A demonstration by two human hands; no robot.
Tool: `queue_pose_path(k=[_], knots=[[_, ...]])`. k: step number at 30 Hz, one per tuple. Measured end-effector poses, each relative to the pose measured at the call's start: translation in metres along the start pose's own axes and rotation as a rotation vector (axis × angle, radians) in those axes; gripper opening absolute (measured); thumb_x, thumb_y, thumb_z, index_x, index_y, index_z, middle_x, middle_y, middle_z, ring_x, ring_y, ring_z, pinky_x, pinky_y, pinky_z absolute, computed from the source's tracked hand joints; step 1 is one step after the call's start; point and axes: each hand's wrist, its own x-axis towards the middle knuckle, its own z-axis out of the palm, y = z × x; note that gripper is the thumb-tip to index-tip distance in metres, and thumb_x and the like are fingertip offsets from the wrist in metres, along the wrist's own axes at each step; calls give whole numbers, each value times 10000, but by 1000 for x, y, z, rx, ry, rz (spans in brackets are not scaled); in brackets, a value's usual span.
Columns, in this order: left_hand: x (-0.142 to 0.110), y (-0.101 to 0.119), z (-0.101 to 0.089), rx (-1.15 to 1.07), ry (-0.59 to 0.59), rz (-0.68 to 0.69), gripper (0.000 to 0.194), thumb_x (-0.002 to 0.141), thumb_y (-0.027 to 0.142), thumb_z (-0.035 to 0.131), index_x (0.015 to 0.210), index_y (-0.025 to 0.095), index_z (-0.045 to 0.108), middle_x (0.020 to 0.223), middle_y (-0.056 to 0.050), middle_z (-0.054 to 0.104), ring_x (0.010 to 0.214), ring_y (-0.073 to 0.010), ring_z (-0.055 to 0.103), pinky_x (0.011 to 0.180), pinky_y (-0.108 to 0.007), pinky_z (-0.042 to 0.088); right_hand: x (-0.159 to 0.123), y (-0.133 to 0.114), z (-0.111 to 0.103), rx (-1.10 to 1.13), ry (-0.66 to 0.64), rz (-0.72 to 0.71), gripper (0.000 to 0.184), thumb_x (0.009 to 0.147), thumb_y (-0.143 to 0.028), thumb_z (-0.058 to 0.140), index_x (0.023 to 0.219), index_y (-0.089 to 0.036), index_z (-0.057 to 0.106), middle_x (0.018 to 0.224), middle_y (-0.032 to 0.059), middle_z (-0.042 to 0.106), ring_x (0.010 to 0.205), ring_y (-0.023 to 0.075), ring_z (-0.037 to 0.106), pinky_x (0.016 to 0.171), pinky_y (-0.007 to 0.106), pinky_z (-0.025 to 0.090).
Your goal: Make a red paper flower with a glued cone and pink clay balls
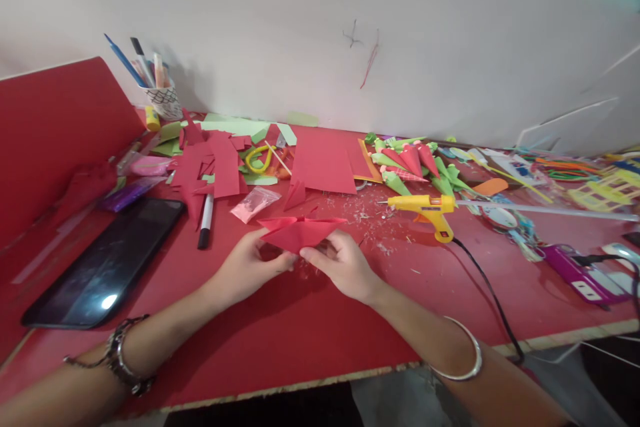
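Observation:
A folded piece of red paper (299,231) is held just above the red table (300,333), near its middle. My left hand (250,265) pinches its lower left edge. My right hand (340,263) pinches its lower right edge, thumb on top. Both hands are closed on the paper, close together. A bracelet sits on each wrist.
A yellow glue gun (425,207) with a black cord lies right of the hands. A dark tablet (107,260) lies at the left, a black marker (205,221) beside it. Red and green paper scraps (220,163), paper cones (410,163) and a pen cup (163,101) stand behind.

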Motion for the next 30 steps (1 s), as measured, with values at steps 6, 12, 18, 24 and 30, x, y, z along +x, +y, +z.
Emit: queue_pose_path(k=[6, 12, 18, 24, 30], knots=[[0, 2, -6, 31, -67, 53, 208, 749, 327, 526, 678, 151, 611, 731, -42, 682, 693, -165, 613, 723, -288, 474, 0, 1, -1, -54, 43, -6, 272, 736, -312, 592, 990, -223, 549, 932, 38, 612, 841, 168, 592, 771, 348, 491], [1, 1, -3, 74, -8, 5, 293, 783, 303, 506, 553, 167, 627, 607, -16, 670, 653, -160, 616, 701, -281, 478, 1, -2, -2, -43, 25, -20, 245, 748, -313, 583, 980, -239, 553, 941, 35, 590, 878, 170, 569, 781, 339, 486], [-1, 5, -1, 2, -71, -35, 298, 783, 345, 500, 579, 173, 633, 718, -37, 695, 731, -183, 625, 775, -323, 474, 1, -5, -3, 40, 40, -19, 140, 771, -319, 549, 869, -219, 537, 799, 3, 574, 727, 125, 568, 711, 292, 485], [0, 5, -23, -289, -364, -122, 423, 764, 516, 443, 818, 165, 672, 888, -101, 680, 813, -237, 609, 823, -388, 441, 2, -9, -9, -79, 5, -17, 111, 767, -290, 552, 825, -202, 521, 779, -3, 562, 721, 119, 535, 686, 267, 444], [0, 6, -30, -233, -592, -296, 286, 768, 439, 507, 763, 184, 636, 780, -41, 671, 675, -148, 607, 643, -242, 465, -1, -15, -11, -150, -276, 14, 128, 750, -281, 581, 738, -179, 504, 702, -27, 503, 652, 94, 478, 630, 235, 402]])
